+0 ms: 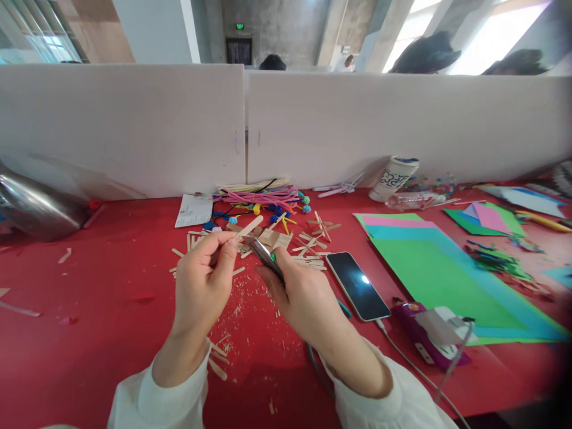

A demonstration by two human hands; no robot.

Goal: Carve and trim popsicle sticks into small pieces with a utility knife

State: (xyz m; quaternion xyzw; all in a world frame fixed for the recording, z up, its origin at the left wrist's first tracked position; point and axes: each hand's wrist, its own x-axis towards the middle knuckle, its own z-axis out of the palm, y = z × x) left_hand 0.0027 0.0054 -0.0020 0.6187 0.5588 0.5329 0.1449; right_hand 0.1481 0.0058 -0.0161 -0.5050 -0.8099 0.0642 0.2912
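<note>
Between the thumb and fingers of my left hand (205,280) is a wooden craft stick (249,227), its far end pointing up to the right. My right hand (308,298) grips a utility knife (264,254), its blade tip close to the stick; whether they touch I cannot tell. Beneath and beyond both hands lie several loose craft sticks (308,261) and a brown piece of cardboard (269,238). Wood shavings (250,304) are scattered on the red table (111,310) between my forearms.
Pink pipe cleaners (261,196) and pompoms lie behind the sticks. A phone (358,286) and a purple power strip (424,333) with cables sit to the right, beside coloured paper sheets (429,274). A paper cup (393,179) leans near the white partition (357,125). A metal kettle (38,205) is far left.
</note>
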